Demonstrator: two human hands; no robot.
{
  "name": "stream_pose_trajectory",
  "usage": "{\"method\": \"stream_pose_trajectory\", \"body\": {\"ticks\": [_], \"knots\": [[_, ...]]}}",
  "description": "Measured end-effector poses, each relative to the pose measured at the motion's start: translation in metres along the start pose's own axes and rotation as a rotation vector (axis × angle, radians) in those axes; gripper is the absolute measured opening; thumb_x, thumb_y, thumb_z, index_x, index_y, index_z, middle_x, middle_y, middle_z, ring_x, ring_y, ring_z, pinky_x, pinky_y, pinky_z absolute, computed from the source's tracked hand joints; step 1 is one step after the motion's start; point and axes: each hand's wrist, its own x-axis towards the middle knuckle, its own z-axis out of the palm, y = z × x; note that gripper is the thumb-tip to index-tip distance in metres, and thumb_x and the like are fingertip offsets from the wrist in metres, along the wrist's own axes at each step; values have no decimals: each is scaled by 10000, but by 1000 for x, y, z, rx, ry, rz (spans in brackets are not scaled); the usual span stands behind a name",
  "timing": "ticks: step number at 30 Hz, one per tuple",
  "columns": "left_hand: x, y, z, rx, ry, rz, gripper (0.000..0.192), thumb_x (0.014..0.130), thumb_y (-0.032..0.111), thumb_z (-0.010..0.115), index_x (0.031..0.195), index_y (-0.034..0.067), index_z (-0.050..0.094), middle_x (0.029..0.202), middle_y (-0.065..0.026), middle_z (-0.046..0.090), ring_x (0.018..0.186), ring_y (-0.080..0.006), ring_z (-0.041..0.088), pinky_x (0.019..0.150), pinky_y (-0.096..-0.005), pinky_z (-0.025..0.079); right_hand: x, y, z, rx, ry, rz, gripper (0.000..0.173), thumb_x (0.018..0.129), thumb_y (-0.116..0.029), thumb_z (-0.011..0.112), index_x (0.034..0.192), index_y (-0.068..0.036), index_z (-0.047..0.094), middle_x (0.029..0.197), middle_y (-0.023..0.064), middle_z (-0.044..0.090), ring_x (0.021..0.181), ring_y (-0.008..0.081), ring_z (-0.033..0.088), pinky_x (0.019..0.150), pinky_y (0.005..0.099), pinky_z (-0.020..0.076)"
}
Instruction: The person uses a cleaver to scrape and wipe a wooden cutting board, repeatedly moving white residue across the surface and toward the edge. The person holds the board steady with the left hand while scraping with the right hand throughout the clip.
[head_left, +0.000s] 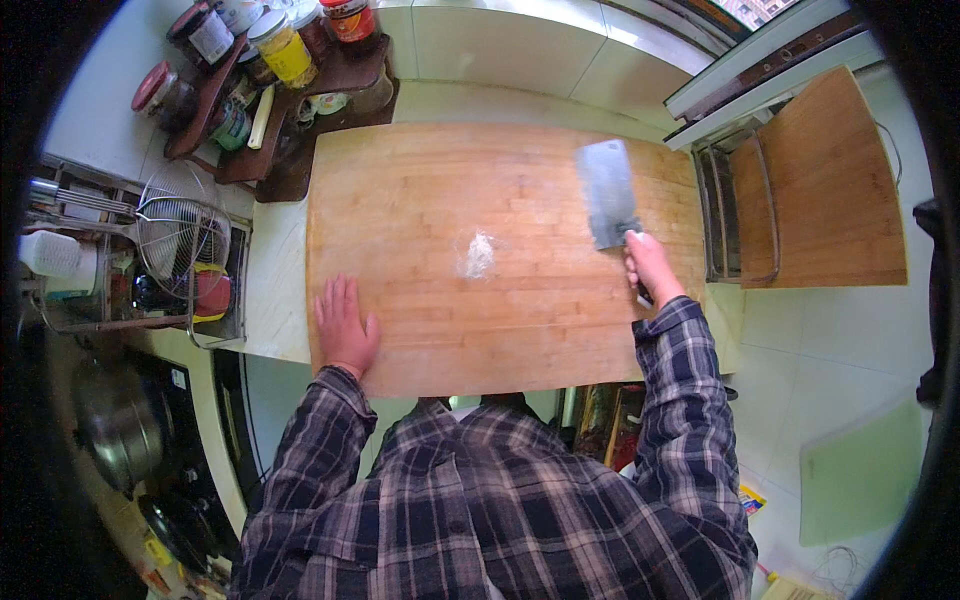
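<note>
A large wooden cutting board (420, 187) lies on the counter before me. My right hand (651, 266) grips the handle of a metal cleaver (607, 187) over the board's right part, its wide blade pointing away from me. Whether the blade touches the wood I cannot tell. Near the board's middle sits a small heap of whitish powder (479, 255). My left hand (346, 322) rests palm down at the board's left front edge, fingers extended, holding nothing.
Jars (281, 49) stand on a dark corner shelf (292, 127) at the back left. A wire strainer (184, 232) hangs by a rack at left. Another wooden board (825, 187) leans in a metal rack (716, 217) at right, below a window frame.
</note>
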Motion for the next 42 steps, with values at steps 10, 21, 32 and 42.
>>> {"method": "stream_pose_trajectory", "body": {"ticks": [10,21,32,42], "knots": [[2,-2,4,-13,16,-14,721,807,276,588,1450,39,366,1530,-168,331,1449,-352,237,1191,-528,128,-30,1,-1,3,-45,-63,326,987,-408,525,888,-98,536,571,-25,449,427,102,419,395,284,346],[1,-3,4,-29,53,8,732,793,257,607,1450,43,366,1528,-164,335,1448,-351,240,1189,-524,139,15,27,-96,322,388,25,424,966,-511,529,890,-95,507,597,-37,424,450,94,416,399,276,347],[2,-2,1,-74,54,15,725,789,243,613,1442,42,369,1530,-165,331,1451,-352,233,1191,-529,127,17,-42,44,-408,-276,-260,360,980,-383,530,829,-58,558,627,14,535,476,135,474,466,323,399],[0,-6,2,-50,9,-12,714,795,252,603,1438,39,378,1532,-159,331,1457,-342,227,1193,-527,125,-5,-21,-31,90,191,-25,339,999,-449,492,849,-146,469,548,-69,382,409,66,364,372,245,302]]}}
